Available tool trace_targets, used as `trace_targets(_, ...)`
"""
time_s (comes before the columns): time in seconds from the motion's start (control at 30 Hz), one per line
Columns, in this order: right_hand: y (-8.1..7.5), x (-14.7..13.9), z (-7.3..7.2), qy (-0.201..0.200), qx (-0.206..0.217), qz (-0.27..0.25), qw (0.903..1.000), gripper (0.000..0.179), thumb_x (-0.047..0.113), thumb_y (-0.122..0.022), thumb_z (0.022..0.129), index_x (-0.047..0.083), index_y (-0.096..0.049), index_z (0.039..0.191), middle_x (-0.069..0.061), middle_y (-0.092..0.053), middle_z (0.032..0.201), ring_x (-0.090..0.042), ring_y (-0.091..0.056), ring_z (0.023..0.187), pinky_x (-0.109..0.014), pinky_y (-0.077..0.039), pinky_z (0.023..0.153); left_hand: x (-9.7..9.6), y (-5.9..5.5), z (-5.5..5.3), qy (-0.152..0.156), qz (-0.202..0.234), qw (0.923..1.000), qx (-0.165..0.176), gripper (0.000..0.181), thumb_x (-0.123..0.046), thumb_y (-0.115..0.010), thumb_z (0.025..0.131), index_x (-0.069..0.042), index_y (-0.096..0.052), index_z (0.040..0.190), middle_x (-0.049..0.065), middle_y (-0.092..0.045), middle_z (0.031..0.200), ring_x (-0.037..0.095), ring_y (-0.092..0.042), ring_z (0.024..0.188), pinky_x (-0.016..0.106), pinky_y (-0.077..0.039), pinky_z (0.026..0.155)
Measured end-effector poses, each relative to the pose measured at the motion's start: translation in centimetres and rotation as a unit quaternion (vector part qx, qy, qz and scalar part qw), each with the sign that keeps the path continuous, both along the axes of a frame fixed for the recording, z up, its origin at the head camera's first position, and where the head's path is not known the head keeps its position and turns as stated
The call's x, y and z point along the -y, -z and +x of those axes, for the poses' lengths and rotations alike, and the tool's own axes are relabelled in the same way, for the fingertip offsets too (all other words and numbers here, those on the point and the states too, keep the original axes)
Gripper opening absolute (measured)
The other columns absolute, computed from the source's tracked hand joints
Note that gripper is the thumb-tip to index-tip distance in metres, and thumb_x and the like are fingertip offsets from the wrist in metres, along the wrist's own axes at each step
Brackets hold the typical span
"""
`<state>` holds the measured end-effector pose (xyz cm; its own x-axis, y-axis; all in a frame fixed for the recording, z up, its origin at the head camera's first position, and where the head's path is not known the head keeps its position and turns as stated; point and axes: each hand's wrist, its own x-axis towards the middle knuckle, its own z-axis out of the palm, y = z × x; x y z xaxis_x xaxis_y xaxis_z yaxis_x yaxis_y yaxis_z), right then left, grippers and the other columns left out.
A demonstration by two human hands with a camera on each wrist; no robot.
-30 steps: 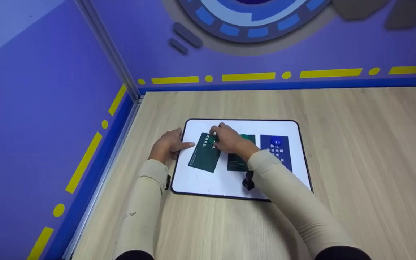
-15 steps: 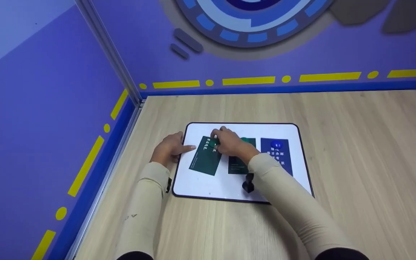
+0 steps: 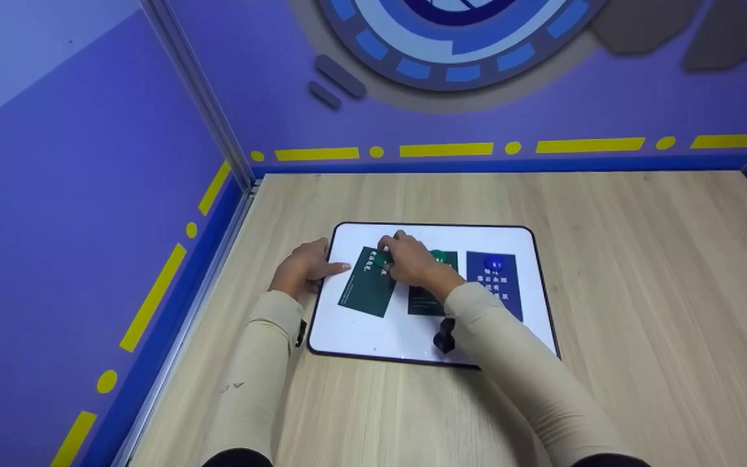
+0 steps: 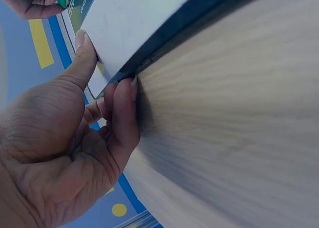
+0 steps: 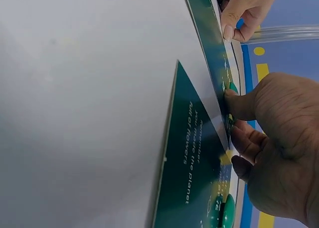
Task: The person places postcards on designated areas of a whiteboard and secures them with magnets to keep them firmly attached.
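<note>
My left hand (image 3: 305, 266) grips the left edge of a whiteboard (image 3: 347, 337). In the left wrist view its thumb (image 4: 85, 58) lies on the white face and the curled fingers (image 4: 124, 113) are at the dark rim. My right hand (image 3: 409, 259) pinches a round green magnet (image 3: 380, 259) at the top of a tilted dark green card (image 3: 367, 288). Beside it lies a second green card (image 3: 424, 301) under another green magnet (image 3: 438, 255), partly covered by the right hand. A blue card (image 3: 502, 285) under a blue magnet (image 3: 494, 262) is at the right.
The whiteboard lies flat on a wooden table (image 3: 639, 292). A purple-blue wall (image 3: 43, 214) with yellow marks stands at the left, and a patterned wall (image 3: 451, 130) closes off the back. My right sleeve (image 3: 529, 363) crosses the board's front right part.
The head view has tilted a little, so the board sits slightly lower in it. Both hands, the cards and the magnets keep nearly the same places on the board.
</note>
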<state>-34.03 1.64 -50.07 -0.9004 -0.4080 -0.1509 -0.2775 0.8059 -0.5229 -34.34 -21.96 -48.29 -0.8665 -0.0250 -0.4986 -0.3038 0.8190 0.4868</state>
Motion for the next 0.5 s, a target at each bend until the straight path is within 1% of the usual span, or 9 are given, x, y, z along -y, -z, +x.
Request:
trace_targets(0.1,0.1,-0.1,-0.1,-0.004,-0.008,0.001,1.0,0.048,0.011,-0.065,0.105,0.017,-0.057,0.152,-0.013,-0.055,0.149,-0.03,-0.055,0.135,-0.052,-0.045,0.124,0.0,0.0,-0.1,0.0,0.0,1.0,0.002,0.074,-0.046,-0.079,0.096,-0.013,-0.046,0.153,0.014,-0.067,0.123,0.023,-0.07,0.09,0.03,-0.057,0.065)
trace_targets(0.17,0.0,-0.2,-0.1,-0.014,-0.015,0.006,0.9998,0.049,0.012,-0.065,0.105,0.016,-0.056,0.153,-0.012,-0.056,0.148,-0.029,-0.056,0.136,-0.05,-0.045,0.124,0.2,0.0,-0.1,-0.001,0.001,1.0,0.004,0.078,-0.047,-0.079,0.097,-0.013,-0.043,0.157,0.014,-0.065,0.124,0.023,-0.069,0.09,0.03,-0.057,0.065)
trace_targets(0.3,-0.2,-0.7,0.1,-0.04,-0.017,-0.003,0.9991,0.048,0.018,-0.063,0.108,0.014,-0.054,0.155,-0.01,-0.059,0.149,-0.028,-0.056,0.141,-0.049,-0.044,0.125,0.7,0.2,0.3,-0.01,0.005,0.9999,0.009,0.082,-0.047,-0.078,0.097,-0.013,-0.039,0.161,0.014,-0.064,0.126,0.023,-0.069,0.091,0.03,-0.056,0.065)
trace_targets(0.4,-0.6,-1.7,0.6,-0.052,-0.028,-0.021,0.998,0.045,0.023,-0.061,0.11,0.012,-0.056,0.153,-0.011,-0.06,0.149,-0.029,-0.057,0.143,-0.049,-0.044,0.125,1.2,0.4,0.8,-0.008,-0.004,0.9999,0.005,0.083,-0.048,-0.076,0.098,-0.014,-0.037,0.162,0.014,-0.064,0.128,0.024,-0.069,0.093,0.03,-0.055,0.066)
trace_targets(0.5,-1.3,-3.6,1.1,-0.058,-0.057,-0.026,0.9964,0.043,0.025,-0.062,0.109,0.01,-0.059,0.15,-0.012,-0.062,0.147,-0.03,-0.059,0.14,-0.05,-0.047,0.123,1.5,0.7,1.2,0.001,-0.017,0.9999,-0.002,0.086,-0.049,-0.074,0.099,-0.013,-0.033,0.165,0.015,-0.064,0.132,0.025,-0.068,0.097,0.031,-0.055,0.069)
